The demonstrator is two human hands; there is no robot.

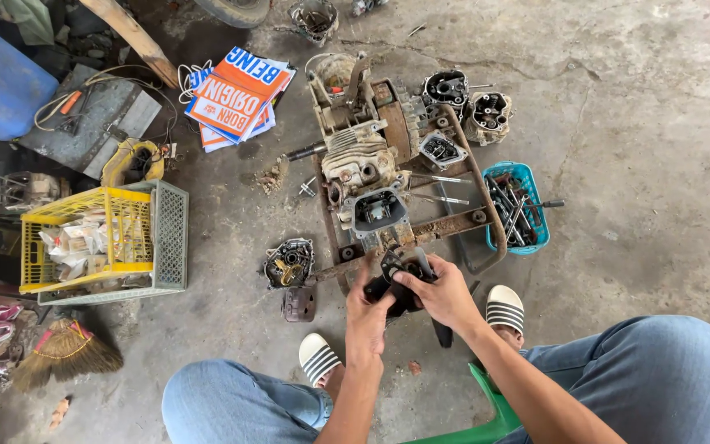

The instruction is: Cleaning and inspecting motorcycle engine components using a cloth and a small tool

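Head view: a person seated on a green stool point(486, 411) over a concrete floor grips a small black engine part point(400, 284) with both hands, just near of a stripped engine point(363, 164) resting in a rusty metal frame point(486, 222). The left hand point(367, 316) is clenched around the part's left side; the right hand point(444, 294) clasps it from the right, fingers curled over the top — the part held in the air between the knees, above the floor. A blue tray of tools point(519, 205) lies to the right of the frame, and two cylinder heads point(466, 103) sit at its far side. A round engine cover point(288, 263) lies left of the hands. Farther left, a yellow crate point(84, 238) is nested in a grey one — a broom point(67, 349) near it. Orange-and-blue printed sheets point(236, 94) lie at the far left.
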